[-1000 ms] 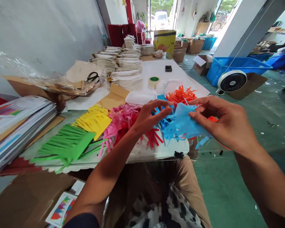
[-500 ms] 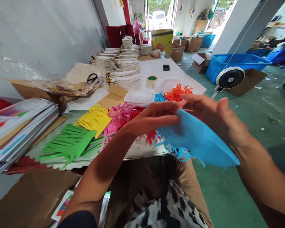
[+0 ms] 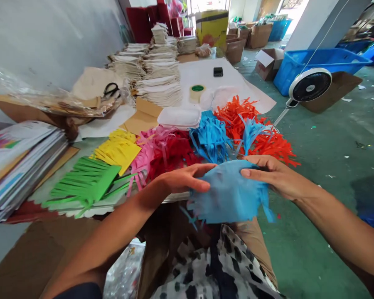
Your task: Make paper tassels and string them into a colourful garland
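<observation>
A light blue fringed sheet [image 3: 229, 195], thin like tissue or crepe paper, hangs over my lap between both hands. My right hand [image 3: 272, 174] pinches its upper right edge, thumb in front and fingers behind. At the sheet's upper left, my left hand [image 3: 188, 177] holds the edge between thumb and fingers; part of the grip is hidden. Cut strips dangle from its lower and right edges. Just beyond lie blue fringe [image 3: 210, 135], orange fringe [image 3: 237, 116] and dark red fringe [image 3: 173, 155]. A light blue tuft [image 3: 251, 135] rests on the orange.
To the left are pink fringe [image 3: 149, 145], yellow fringe [image 3: 120, 149] and green fringe [image 3: 90, 180]. Behind sit a plastic container [image 3: 179, 118], a tape roll [image 3: 197, 92] and paper stacks [image 3: 158, 89]. Scissors [image 3: 111, 89] lie near the wall. A fan [image 3: 311, 85] stands right.
The blue sheet has swung from a slant at the right to a flatter, facing position lower down. My right hand has moved down onto its edge. The view has tipped downward.
</observation>
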`<state>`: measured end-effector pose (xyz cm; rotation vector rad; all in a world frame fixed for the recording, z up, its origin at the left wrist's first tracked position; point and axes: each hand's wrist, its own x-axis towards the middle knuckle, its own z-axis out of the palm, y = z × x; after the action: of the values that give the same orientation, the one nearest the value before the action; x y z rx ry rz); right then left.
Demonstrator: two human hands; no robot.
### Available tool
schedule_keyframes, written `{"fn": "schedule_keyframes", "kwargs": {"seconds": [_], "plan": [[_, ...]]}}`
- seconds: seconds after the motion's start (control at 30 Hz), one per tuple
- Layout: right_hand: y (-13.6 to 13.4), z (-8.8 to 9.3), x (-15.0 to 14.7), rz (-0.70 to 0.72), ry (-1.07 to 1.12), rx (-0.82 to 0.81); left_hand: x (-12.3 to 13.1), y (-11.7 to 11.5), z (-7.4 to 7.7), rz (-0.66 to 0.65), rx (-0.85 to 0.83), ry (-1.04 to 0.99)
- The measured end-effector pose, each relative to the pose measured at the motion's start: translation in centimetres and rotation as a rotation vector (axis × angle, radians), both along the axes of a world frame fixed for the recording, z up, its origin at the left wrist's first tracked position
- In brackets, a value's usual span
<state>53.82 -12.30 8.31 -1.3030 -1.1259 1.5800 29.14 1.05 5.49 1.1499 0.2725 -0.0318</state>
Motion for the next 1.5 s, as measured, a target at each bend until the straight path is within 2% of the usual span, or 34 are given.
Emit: {"fn": "schedule_keyframes", "kwargs": {"seconds": [0.07, 0.13, 0.17, 0.23, 0.3, 0.33, 0.37, 0.43, 0.5, 0.57, 0.67, 0.77, 0.83, 0.93, 1.0, 1.13, 1.2, 1.37, 1.5], "plan": [[0.4, -1.0, 0.1, -0.018, -0.017, -0.018, -1.4, 1.1, -0.3, -0.069, 0.119, 0.134], [0.9, -2.4, 0.2, -0.038, -0.063, -0.021, -3.1, 2.4, 0.2, -0.099, 0.322, 0.309], [1.2, -3.3, 0.2, -0.049, -0.104, -0.017, -3.8, 2.9, 0.6, -0.078, 0.481, 0.393], [1.7, -5.2, 0.2, -0.073, -0.207, -0.001, -4.8, 2.9, 1.2, 0.085, 0.919, 0.516], [2.1, -7.1, 0.3, -0.097, -0.336, 0.045, -4.7, 1.0, 0.9, 0.341, 1.374, 0.519], [2.2, -7.9, 0.3, -0.101, -0.401, 0.072, -4.3, -0.4, 0.2, 0.442, 1.535, 0.46], [2.3, -8.6, 0.4, -0.098, -0.462, 0.101, -3.7, -2.1, -0.8, 0.483, 1.631, 0.359], [2.2, -9.6, 0.7, -0.077, -0.58, 0.164, -2.0, -5.6, -3.4, 0.407, 1.717, 0.165], [1.8, -9.8, 0.8, -0.043, -0.712, 0.225, -0.4, -8.4, -6.5, 0.3, 1.762, 0.054], [1.1, -9.2, 0.6, -0.036, -0.932, 0.303, 0.6, -9.9, -9.0, 0.308, 1.793, 0.091], [-0.8, -8.1, -0.4, -0.062, -1.311, 0.555, 1.1, -10.4, -10.6, 0.35, 1.844, 0.132], [-3.3, -8.1, -2.2, 0.048, -1.359, 0.82, 1.2, -10.0, -10.2, 0.382, 1.838, 0.116], [-4.6, -9.1, -3.1, 0.126, -1.306, 0.839, 1.2, -9.7, -9.8, 0.412, 1.817, 0.098], [-5.6, -11.0, -3.0, 0.085, -1.286, 0.771, 0.8, -9.3, -9.2, 0.448, 1.771, 0.041], [-5.6, -11.5, -2.2, 0.047, -1.214, 0.741, 0.2, -9.1, -8.7, 0.484, 1.698, 0.017], [-4.7, -10.6, -0.7, 0.004, -1.005, 0.61, -1.2, -8.3, -7.4, 0.518, 1.483, 0.136], [-3.9, -10.1, -0.6, -0.037, -0.985, 0.529, -1.4, -7.8, -6.9, 0.525, 1.421, 0.22], [-1.5, -9.7, -1.3, -0.057, -1.169, 0.309, 0.0, -6.4, -6.7, 0.567, 1.401, 0.469], [-0.4, -9.7, -1.4, -0.058, -1.328, 0.19, 1.5, -5.4, -6.4, 0.48, 1.449, 0.71]]}}
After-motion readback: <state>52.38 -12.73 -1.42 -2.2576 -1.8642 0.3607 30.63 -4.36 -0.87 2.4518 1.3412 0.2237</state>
